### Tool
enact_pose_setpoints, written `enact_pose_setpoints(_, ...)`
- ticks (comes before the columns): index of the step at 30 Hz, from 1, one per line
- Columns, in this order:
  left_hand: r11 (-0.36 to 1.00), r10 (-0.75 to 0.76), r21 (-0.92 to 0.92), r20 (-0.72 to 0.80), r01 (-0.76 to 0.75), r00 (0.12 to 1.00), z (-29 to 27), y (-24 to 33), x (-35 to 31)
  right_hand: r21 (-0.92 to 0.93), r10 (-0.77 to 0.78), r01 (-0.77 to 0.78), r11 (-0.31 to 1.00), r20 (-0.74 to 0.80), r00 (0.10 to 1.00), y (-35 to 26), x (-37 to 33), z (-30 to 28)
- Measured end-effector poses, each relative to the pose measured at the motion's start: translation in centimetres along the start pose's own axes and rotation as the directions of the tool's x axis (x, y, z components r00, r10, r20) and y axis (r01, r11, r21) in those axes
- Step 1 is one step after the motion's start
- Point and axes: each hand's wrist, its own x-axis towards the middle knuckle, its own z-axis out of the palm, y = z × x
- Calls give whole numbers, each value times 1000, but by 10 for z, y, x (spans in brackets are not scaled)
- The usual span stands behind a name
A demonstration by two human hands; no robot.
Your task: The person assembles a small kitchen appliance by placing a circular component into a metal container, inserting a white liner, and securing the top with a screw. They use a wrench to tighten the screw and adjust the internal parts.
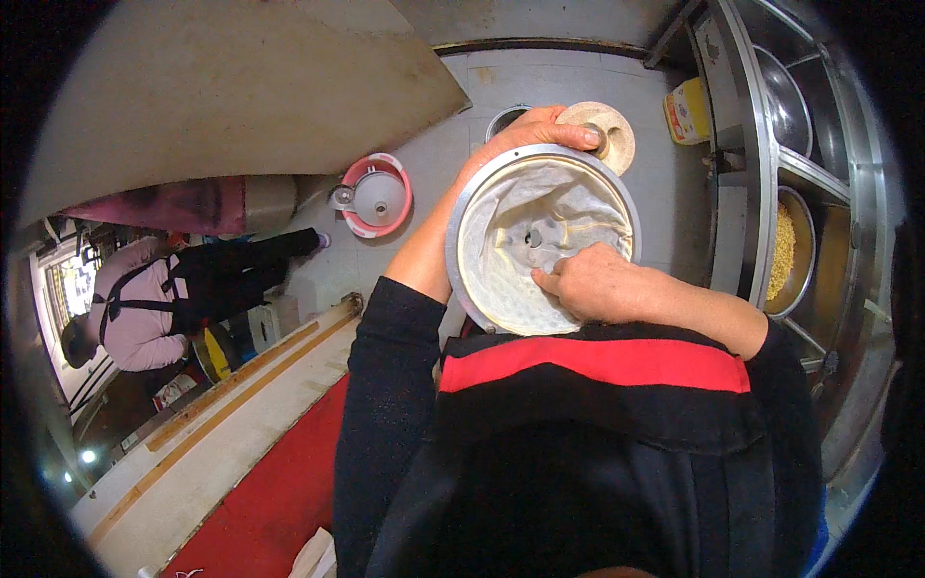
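A round metal-rimmed filter basket (457, 226) lined with pale wet cloth (511, 289) is tilted toward me, against the front of my apron. My left forearm passes along its left side. Beyond the rim, my left hand (530, 130) is closed with its thumb on the metal hub of a beige grinding stone (621, 144); its other fingers are mostly hidden. Inside the basket, my right hand (602, 284) is closed against the cloth, index finger pointing left. Whatever those fingers hold, if anything, is hidden. A small dark hole (533, 238) shows in the middle of the cloth.
On the tiled floor to the left stands a pink basin (405, 197) with a white round part in it. At right, a metal shelf (761, 193) holds a bowl of yellow grains (782, 252); a yellow container (686, 111) stands beside it. Another person (140, 289) works at far left.
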Motion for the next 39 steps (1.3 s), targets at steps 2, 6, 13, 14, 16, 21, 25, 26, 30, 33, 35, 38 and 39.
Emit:
enact_pose_setpoints(2, 1000, 9, 6, -13, -9, 1000, 0, 0, 0, 23, -11, 11, 1000, -31, 999, 0, 0, 1)
enact_pose_setpoints(6, 1000, 29, 2, 20, -30, 999, 0, 1, -3, 42, -13, 17, 999, -93, 996, 1, -4, 0)
enact_pose_setpoints(13, 1000, 24, -2, 13, -24, 1000, 0, 0, -2, 291, 121, -99, 951, -58, 991, -11, 13, -5)
enact_pose_setpoints(14, 1000, 22, -1, 21, -22, 1000, -1, 0, -2, 283, 92, -72, 956, -57, 994, -13, 18, -4)
enact_pose_setpoints(16, 1000, 25, 11, 35, -25, 999, -2, -1, -2, 272, 58, -38, 962, -66, 996, -16, 24, -3)
enact_pose_setpoints(21, 998, 52, 36, 18, -52, 998, -5, -4, -1, 262, 55, -41, 964, -47, 997, -13, 26, -1)
enact_pose_setpoints(25, 999, 48, 17, 21, -48, 999, -6, -4, -2, 276, 41, -17, 961, -81, 996, -11, 23, -1)
enact_pose_setpoints(26, 998, 52, 20, 15, -53, 999, -6, -4, -2, 274, 37, -10, 962, -94, 995, -10, 21, -1)
enact_pose_setpoints(30, 998, 66, 2, -1, -66, 998, -8, -7, -2, 286, 39, 58, 956, -322, 946, -5, 8, -4)
enact_pose_setpoints(33, 992, 105, 69, -16, -103, 994, -15, -12, -1, 237, 75, 154, 959, -738, 670, 11, -9, -16)
enact_pose_setpoints(35, 988, 137, 70, -11, -136, 991, -24, -16, -3, 361, 324, -51, 931, -754, 572, 26, -23, -25)
enact_pose_setpoints(38, 976, 195, 131, -169, -174, 966, -44, -28, -10, 459, 538, -336, 822, -435, 722, 54, -21, -27)
enact_pose_setpoints(39, 985, 151, 124, -264, -122, 952, -48, -39, -13, 487, 577, -409, 772, -265, 773, 65, -17, -21)
